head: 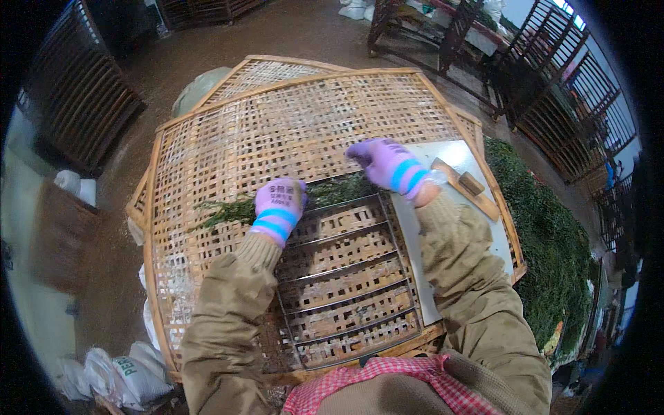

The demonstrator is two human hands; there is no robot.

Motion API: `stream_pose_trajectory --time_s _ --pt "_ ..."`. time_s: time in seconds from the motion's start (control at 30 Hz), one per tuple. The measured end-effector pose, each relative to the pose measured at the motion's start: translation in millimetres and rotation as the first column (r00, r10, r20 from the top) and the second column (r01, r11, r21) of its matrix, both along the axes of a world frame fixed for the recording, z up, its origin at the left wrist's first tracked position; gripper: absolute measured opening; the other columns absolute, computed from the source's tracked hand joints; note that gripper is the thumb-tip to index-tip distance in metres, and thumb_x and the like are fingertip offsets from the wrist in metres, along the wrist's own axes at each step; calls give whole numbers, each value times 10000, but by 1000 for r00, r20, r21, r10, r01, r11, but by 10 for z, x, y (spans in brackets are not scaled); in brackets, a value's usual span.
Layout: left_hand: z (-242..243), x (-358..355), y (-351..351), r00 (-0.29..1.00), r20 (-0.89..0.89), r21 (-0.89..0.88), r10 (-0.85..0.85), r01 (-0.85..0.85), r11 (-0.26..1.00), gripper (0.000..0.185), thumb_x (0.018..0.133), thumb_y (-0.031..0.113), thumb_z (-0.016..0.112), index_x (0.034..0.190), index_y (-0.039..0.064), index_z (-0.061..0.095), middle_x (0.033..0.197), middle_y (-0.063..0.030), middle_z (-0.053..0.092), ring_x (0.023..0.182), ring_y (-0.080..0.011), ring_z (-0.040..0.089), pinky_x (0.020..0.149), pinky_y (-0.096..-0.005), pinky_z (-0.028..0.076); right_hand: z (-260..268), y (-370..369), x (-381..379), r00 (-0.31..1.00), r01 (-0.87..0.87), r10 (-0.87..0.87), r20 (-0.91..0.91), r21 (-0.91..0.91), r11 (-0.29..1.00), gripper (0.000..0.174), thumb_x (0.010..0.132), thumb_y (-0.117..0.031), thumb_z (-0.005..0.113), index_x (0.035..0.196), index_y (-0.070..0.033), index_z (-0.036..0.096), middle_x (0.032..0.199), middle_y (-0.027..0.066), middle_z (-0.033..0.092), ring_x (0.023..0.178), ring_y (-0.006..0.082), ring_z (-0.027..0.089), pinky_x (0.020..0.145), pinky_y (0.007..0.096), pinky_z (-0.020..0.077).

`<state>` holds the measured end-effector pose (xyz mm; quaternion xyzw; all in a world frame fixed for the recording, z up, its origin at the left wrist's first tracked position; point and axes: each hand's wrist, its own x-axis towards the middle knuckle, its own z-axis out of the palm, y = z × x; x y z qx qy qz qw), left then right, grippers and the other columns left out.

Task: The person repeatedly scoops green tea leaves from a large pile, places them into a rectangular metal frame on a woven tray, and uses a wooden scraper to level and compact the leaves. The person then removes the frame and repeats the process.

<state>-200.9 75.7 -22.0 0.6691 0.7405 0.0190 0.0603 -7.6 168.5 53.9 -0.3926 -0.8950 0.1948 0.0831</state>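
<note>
A metal frame with several crossbars (345, 241) lies on a woven bamboo tray (290, 114) before me. Green plant sprigs (342, 189) fill its far slot, and more stick out to the left of the frame. My left hand (280, 199), in a purple glove with blue bands, is closed over these sprigs at the frame's far left corner. My right hand (386, 163), gloved alike, is above the frame's far right corner; its fingers are curled and blurred, and whether they hold anything is unclear. Beside my right forearm, a wooden block with a handle (467, 188) rests on a white board (446, 150).
Another bamboo tray (259, 65) lies under the first, turned at an angle. A large heap of green plant material (544, 244) is at the right. White sacks (129, 373) stand at the lower left. Dark slatted racks (83, 88) stand at left and upper right.
</note>
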Motion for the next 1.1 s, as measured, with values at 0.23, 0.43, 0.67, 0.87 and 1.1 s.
stream_pose_trajectory --time_s 0.23,0.43,0.67,0.87,1.1 --pt "65 693 391 962 250 19 -108 106 994 201 853 362 646 972 220 722 899 -87 706 863 -275 674 789 -404 536 -166 336 743 987 -59 54 150 26 998 373 848 -171 658 1205 -71 617 1099 186 656 1028 332 634 880 401 499" --pt "-150 820 588 966 198 60 -166 157 986 250 840 359 645 1035 220 717 969 -87 696 926 -297 660 821 -406 530 -297 316 1031 961 -88 111 252 -99 991 865 662 -448 809 1369 -96 456 1263 206 532 1172 392 522 954 454 439" --pt "45 873 624 956 211 -108 -202 228 968 339 861 324 631 1178 207 652 1099 -107 672 1015 -303 639 888 -410 511 -362 322 752 960 -35 72 270 -141 989 308 817 -314 671 1052 -115 676 931 170 680 885 362 648 796 451 504" --pt "178 325 294 974 206 -7 -99 102 995 294 828 188 662 1118 142 651 1051 -142 671 1014 -316 628 901 -396 495 -241 213 776 967 -198 231 -111 245 949 510 801 -203 671 1264 -47 527 1174 169 617 1125 343 574 935 447 465" --pt "-144 756 557 957 288 -56 -20 38 998 327 804 339 693 1082 167 699 1031 -129 687 955 -322 654 842 -415 521 -518 211 432 986 -117 89 139 209 971 344 806 -165 610 1146 -139 649 1086 112 648 1175 286 553 907 454 471"
